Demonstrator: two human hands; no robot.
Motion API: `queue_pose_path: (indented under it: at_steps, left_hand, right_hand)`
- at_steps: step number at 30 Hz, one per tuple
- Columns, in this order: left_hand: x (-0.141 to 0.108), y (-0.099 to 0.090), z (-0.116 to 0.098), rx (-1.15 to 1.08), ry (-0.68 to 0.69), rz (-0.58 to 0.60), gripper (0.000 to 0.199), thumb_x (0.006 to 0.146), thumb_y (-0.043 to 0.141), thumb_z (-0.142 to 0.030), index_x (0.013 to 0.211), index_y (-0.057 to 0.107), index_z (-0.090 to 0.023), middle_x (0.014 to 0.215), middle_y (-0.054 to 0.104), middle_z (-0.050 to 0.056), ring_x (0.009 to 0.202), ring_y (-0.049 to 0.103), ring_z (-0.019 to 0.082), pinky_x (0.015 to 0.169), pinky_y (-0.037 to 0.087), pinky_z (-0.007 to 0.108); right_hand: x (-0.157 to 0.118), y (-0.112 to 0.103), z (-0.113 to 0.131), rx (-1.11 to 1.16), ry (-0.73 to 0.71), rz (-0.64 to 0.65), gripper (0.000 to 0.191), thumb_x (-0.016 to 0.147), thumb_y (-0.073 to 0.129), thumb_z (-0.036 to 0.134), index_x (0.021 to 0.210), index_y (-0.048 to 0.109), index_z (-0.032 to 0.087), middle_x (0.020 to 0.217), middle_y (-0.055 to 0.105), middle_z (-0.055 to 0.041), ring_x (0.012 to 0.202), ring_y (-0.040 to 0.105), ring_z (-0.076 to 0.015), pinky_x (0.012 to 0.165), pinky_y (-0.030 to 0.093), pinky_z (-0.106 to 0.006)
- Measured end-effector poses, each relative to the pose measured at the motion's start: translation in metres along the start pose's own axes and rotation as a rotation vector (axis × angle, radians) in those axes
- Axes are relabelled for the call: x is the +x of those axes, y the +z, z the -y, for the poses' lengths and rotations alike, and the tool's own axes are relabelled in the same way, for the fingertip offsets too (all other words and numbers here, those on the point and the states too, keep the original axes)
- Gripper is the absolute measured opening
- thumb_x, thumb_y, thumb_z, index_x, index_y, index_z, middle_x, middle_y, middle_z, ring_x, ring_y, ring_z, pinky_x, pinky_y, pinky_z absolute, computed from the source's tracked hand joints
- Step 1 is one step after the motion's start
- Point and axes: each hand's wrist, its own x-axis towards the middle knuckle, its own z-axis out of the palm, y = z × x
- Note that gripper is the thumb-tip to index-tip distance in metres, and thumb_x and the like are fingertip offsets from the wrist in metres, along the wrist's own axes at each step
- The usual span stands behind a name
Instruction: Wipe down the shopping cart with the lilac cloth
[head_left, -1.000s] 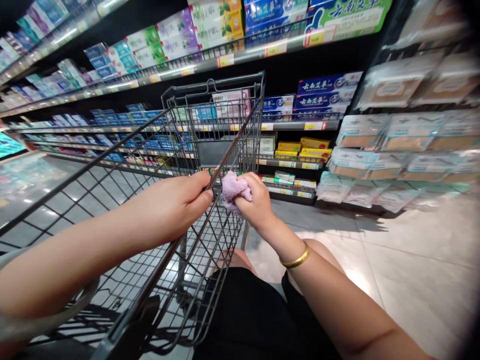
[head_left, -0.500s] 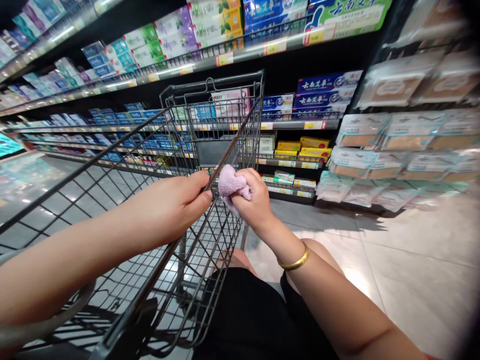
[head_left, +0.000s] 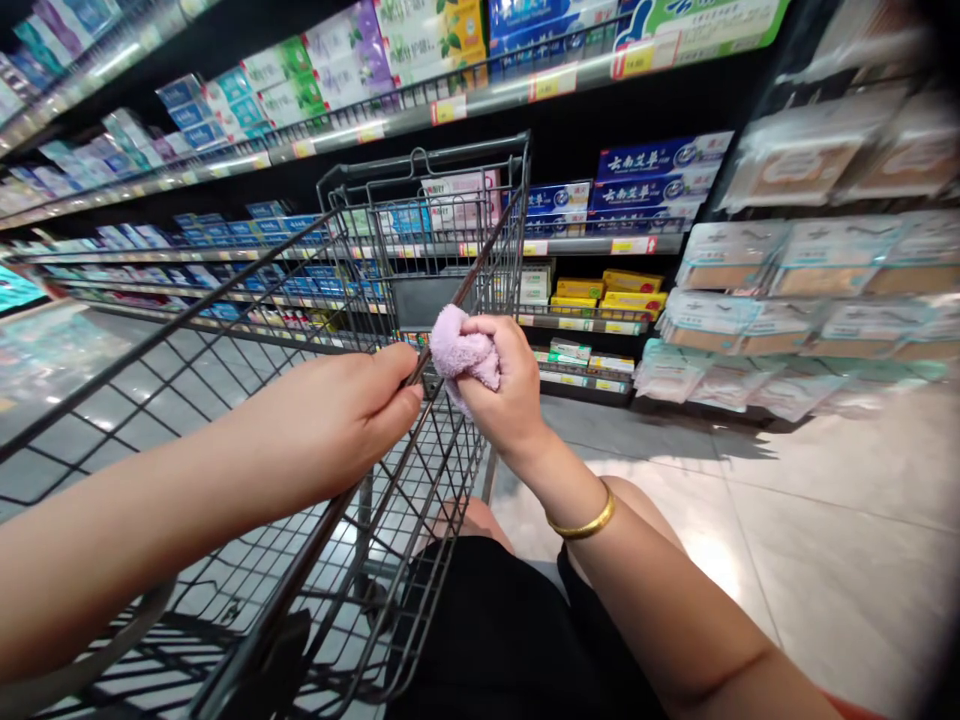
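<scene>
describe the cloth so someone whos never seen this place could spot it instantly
Find the dark wire shopping cart in front of the store shelves, then follow its brown-black side rim up to two hands. The right hand holds the cloth, a crumpled, fluffy lilac bundle, its soft texture unlike the hard rim beside it or the bare left hand on that rim.

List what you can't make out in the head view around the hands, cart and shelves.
All in the head view:
- Left hand: fingertips under the cart rim, hidden by the hand itself.
- Purple cloth: part hidden inside the right hand; the rim directly behind it is covered.
- Cart: near end cut off by the bottom edge.
- Far-left boxes: print too small.
- Upper-right packets: print blurred.
</scene>
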Motion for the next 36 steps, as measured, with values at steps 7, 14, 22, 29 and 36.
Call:
queue_pose_path:
  at_steps: [7, 14, 22, 29, 36]
  left_hand:
    - [0.001, 0.0, -0.001, 0.017, 0.04, 0.012, 0.03, 0.094, 0.033, -0.05, 0.085, 0.047, -0.025, 0.073, 0.06, 0.003, 0.069, 0.056, 0.022, 0.064, 0.033, 0.036]
    - [-0.001, -0.002, -0.002, 0.033, 0.05, -0.013, 0.031, 0.093, 0.034, -0.05, 0.089, 0.051, -0.025, 0.072, 0.061, 0.003, 0.068, 0.058, 0.023, 0.064, 0.036, 0.036]
    - [-0.003, -0.001, -0.006, 0.063, 0.049, 0.011, 0.032, 0.094, 0.03, -0.049, 0.088, 0.049, -0.024, 0.07, 0.061, 0.003, 0.065, 0.058, 0.022, 0.063, 0.036, 0.037]
    - [-0.003, -0.003, -0.01, 0.027, 0.069, -0.031, 0.027, 0.091, 0.036, -0.045, 0.085, 0.052, -0.024, 0.065, 0.061, 0.003, 0.06, 0.057, 0.021, 0.059, 0.036, 0.036]
    - [-0.003, -0.004, -0.014, -0.019, 0.122, -0.024, 0.028, 0.09, 0.038, -0.048, 0.084, 0.054, -0.025, 0.065, 0.062, 0.002, 0.059, 0.057, 0.02, 0.058, 0.039, 0.036]
  right_hand:
    - [0.007, -0.004, -0.022, -0.047, 0.108, -0.002, 0.036, 0.072, 0.056, 0.011, 0.105, 0.064, 0.023, 0.105, 0.067, -0.0044, 0.1, 0.061, -0.0225, 0.092, 0.051, -0.037]
    - [0.014, -0.008, 0.01, 0.054, -0.098, 0.008, 0.035, 0.075, 0.062, 0.012, 0.107, 0.063, 0.026, 0.108, 0.067, -0.003, 0.103, 0.062, -0.0217, 0.095, 0.051, -0.038]
    - [0.017, -0.008, -0.011, -0.045, 0.046, -0.049, 0.038, 0.073, 0.057, 0.009, 0.107, 0.062, 0.025, 0.106, 0.065, -0.0047, 0.102, 0.062, -0.0228, 0.093, 0.053, -0.039]
    - [0.02, -0.013, 0.013, 0.014, -0.142, 0.048, 0.041, 0.076, 0.064, 0.016, 0.115, 0.061, 0.029, 0.118, 0.065, -0.005, 0.12, 0.06, -0.0268, 0.108, 0.048, -0.048]
    - [0.029, -0.021, 0.005, -0.036, -0.138, 0.006, 0.044, 0.071, 0.058, 0.007, 0.11, 0.064, 0.027, 0.123, 0.072, -0.0036, 0.121, 0.065, -0.0238, 0.107, 0.048, -0.046]
